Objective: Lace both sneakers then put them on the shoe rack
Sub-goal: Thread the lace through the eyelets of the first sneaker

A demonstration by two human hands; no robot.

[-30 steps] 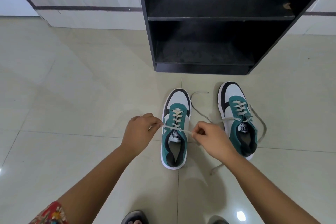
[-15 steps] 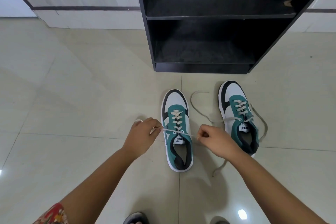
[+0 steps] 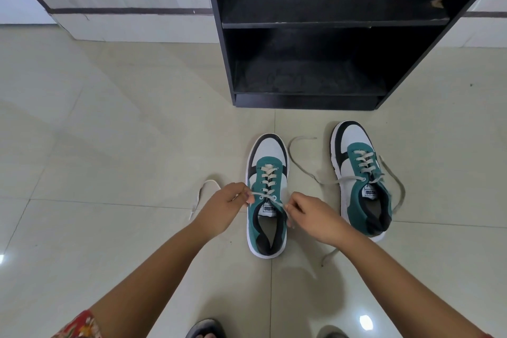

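Pinching one lace end each, the left hand (image 3: 223, 204) and right hand (image 3: 312, 217) flank the near sneaker (image 3: 267, 195), toe pointing toward the shoe rack (image 3: 304, 101) ahead.

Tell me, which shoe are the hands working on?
The left sneaker, the one nearer the person. The left hand and right hand each pinch one of its lace ends. The right sneaker sits untouched, laces loose on the floor.
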